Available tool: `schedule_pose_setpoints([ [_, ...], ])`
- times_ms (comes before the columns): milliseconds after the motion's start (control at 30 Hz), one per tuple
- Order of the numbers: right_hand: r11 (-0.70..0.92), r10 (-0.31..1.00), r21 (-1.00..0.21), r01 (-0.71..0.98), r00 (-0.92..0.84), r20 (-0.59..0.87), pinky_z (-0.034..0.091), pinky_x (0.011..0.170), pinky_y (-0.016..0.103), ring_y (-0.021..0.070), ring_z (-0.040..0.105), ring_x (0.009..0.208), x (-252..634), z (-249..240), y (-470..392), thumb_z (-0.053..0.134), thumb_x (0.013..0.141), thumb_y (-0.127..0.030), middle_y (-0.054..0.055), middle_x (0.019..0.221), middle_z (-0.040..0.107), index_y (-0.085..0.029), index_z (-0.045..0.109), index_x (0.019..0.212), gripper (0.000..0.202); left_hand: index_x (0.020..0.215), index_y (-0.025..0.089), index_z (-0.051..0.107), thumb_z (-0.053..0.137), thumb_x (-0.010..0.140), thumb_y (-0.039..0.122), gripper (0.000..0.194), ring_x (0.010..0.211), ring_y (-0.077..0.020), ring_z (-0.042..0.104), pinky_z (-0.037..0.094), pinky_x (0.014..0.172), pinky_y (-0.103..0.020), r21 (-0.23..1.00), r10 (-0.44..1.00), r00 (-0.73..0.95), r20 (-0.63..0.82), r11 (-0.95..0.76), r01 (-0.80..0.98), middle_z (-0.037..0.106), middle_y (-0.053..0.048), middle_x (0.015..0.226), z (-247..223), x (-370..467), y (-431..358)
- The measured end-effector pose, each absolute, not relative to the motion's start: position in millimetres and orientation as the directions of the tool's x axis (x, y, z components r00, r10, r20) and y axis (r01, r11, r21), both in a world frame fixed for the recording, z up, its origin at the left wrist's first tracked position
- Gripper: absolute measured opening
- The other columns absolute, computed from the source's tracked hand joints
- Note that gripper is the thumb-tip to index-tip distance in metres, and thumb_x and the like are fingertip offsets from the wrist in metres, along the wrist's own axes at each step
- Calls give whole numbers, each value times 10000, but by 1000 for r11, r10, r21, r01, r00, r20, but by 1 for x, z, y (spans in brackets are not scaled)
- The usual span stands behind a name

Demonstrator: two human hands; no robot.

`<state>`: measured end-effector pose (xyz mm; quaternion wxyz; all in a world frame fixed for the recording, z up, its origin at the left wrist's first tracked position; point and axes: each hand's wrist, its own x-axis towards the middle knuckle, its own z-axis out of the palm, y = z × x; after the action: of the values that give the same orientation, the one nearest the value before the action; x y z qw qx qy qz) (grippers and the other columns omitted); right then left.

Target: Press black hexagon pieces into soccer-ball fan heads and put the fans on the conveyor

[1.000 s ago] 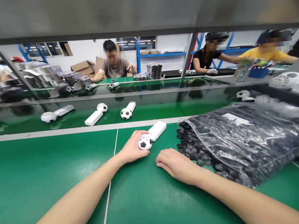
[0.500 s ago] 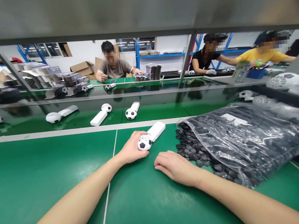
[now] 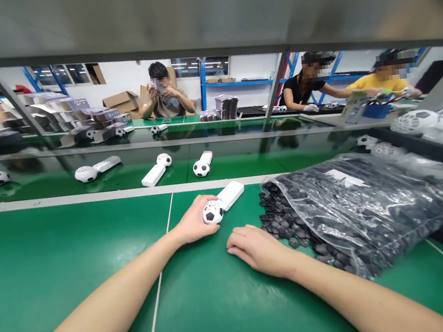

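Note:
My left hand (image 3: 194, 221) is closed around the ball-shaped head of a white handheld fan (image 3: 231, 196) with black soccer-ball patches. The fan lies on the green work surface, its handle pointing away to the right. A little to the right, my right hand (image 3: 258, 248) rests on the surface with fingers curled and pressed together. Whatever its fingertips may hold is hidden. Beside that hand, many small black pentagon-like pieces (image 3: 282, 223) spill from a clear plastic bag (image 3: 374, 207).
Beyond a pale edge strip (image 3: 89, 197) runs a glossy green conveyor belt carrying several similar fans (image 3: 153, 175). More ball-headed parts (image 3: 416, 121) sit in a dark tray at the right. Co-workers and stacked boxes (image 3: 58, 107) are across the line. A metal shelf (image 3: 204, 13) hangs overhead.
Fans on the conveyor have shifted slightly to the right. The co-worker opposite has raised both hands toward the head. My own hands have stayed practically still.

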<state>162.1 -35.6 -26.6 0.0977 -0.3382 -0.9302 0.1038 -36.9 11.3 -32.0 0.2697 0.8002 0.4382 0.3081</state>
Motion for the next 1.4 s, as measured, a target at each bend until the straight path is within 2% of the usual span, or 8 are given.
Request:
schedule_pose_setpoints([
  [400,758,643,-292,584,-746,177,376,739,279,140,528,807,164,-28,-35,371,900,-290,22,846,594,-194,550,873,205,1144,224,412,602,587,145,594,1063,-224,458,365,946,-371,696,859,433,274,-488,527,439,-44,1106,-32,-37,13],
  [533,755,639,-291,587,-758,129,383,715,274,139,531,778,163,-28,-35,404,887,-305,23,836,593,-192,553,859,189,1135,223,418,602,587,149,583,1056,-230,464,374,937,-380,694,867,427,257,-473,542,448,-43,1092,-31,-37,13],
  [900,766,633,-305,566,-749,197,358,737,295,151,518,811,162,-28,-37,410,887,-316,36,841,589,-185,563,880,202,1141,219,417,602,588,144,589,1070,-222,457,362,951,-368,691,858,430,283,-493,529,447,-44,1109,-33,-36,13],
  [1067,757,639,-304,579,-753,156,366,736,293,145,519,801,162,-27,-37,422,882,-327,28,840,584,-187,563,859,200,1138,227,416,599,590,148,583,1071,-227,460,368,944,-371,691,858,435,274,-490,531,446,-42,1117,-32,-36,12],
  [1400,769,629,-312,557,-746,219,379,747,288,150,511,834,162,-28,-36,422,884,-306,41,854,576,-186,573,895,193,1134,226,420,600,585,145,584,1070,-233,466,371,946,-378,689,861,426,277,-488,537,452,-42,1119,-31,-36,12],
])
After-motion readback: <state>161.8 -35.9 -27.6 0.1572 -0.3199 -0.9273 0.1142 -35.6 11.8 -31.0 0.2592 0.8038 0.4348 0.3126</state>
